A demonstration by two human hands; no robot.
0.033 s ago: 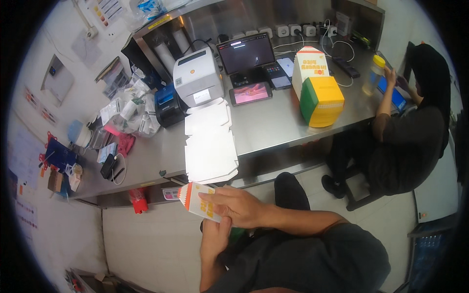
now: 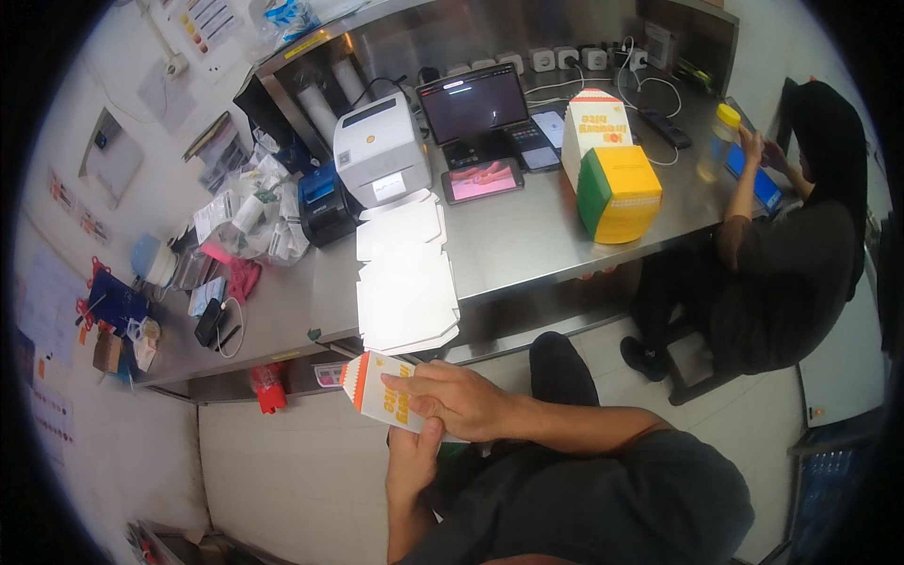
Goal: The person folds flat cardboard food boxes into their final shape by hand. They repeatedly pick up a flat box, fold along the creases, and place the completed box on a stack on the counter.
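A white folding carton (image 2: 379, 395) with yellow print and an orange, toothed edge is held over my lap, in front of the counter. My right hand (image 2: 463, 400) lies across its upper side, fingers and thumb pressed on the panel. From below, my left hand (image 2: 414, 460) grips the carton's near edge with its thumb up; the fingers underneath are hidden. Just beyond my hands, a stack of flat white carton blanks (image 2: 405, 292) rests on the counter, overhanging its front edge. Assembled cartons, one white and orange (image 2: 598, 122), one yellow and green (image 2: 621, 193), stand further right.
On the steel counter (image 2: 508, 254) are a white label printer (image 2: 379, 151), a black printer (image 2: 327, 202), a laptop (image 2: 476, 104), a phone playing video (image 2: 482, 180) and a heap of plastic bags (image 2: 259, 212). At right, a seated person (image 2: 791, 254) handles a phone near a yellow-capped bottle (image 2: 720, 141).
The carton has turned slightly in my hands, so a little more of its printed side shows. Both hands keep their hold.
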